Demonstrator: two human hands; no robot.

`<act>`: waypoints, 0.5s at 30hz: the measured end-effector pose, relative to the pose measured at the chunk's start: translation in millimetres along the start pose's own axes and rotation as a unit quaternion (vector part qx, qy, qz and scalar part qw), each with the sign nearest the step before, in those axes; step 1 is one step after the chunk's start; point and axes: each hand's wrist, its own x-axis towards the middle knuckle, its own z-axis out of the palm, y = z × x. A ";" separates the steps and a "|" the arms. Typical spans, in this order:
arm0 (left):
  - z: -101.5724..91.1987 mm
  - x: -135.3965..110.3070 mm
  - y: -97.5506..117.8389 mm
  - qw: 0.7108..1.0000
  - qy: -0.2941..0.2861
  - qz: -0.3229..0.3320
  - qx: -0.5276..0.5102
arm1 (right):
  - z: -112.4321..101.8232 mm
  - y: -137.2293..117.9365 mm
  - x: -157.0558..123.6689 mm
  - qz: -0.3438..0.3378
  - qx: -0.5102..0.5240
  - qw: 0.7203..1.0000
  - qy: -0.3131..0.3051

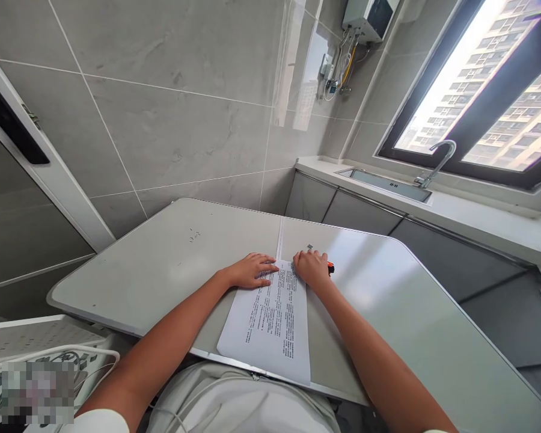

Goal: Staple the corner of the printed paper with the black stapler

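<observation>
A printed sheet of paper [270, 325] lies on a grey folding table [171, 258], its near edge hanging over the table's front. My left hand [252, 270] rests flat on the sheet's far left corner, fingers stretched out. My right hand [313, 269] sits at the far right corner with its fingers curled down. An orange-and-black pen or marker [330, 267] pokes out from under that hand; whether the fingers grip it is hidden. A small dark clip-like piece [310, 247] lies just beyond the right hand.
A tiled wall stands behind the table. A counter with a sink [388, 183] and tap [437, 161] runs under the window at the right. A dark glass door [22, 198] is at the left, and a white rack [36, 343] at the lower left.
</observation>
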 end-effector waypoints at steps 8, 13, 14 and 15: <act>-3.9 -0.8 3.8 1.000 0.001 -0.010 -0.006 | -3.5 -1.3 2.0 -0.056 0.040 0.997 -0.019; -4.6 -1.0 2.7 1.000 -0.004 -0.013 -0.009 | -10.1 27.3 1.8 -0.022 0.157 0.987 -0.012; -4.1 -1.0 1.9 1.000 -0.005 -0.014 -0.011 | -10.9 34.8 1.1 -0.040 0.174 0.984 -0.013; -3.4 -0.9 0.7 1.000 -0.007 -0.017 -0.013 | -11.3 42.4 0.4 -0.068 0.185 0.980 -0.015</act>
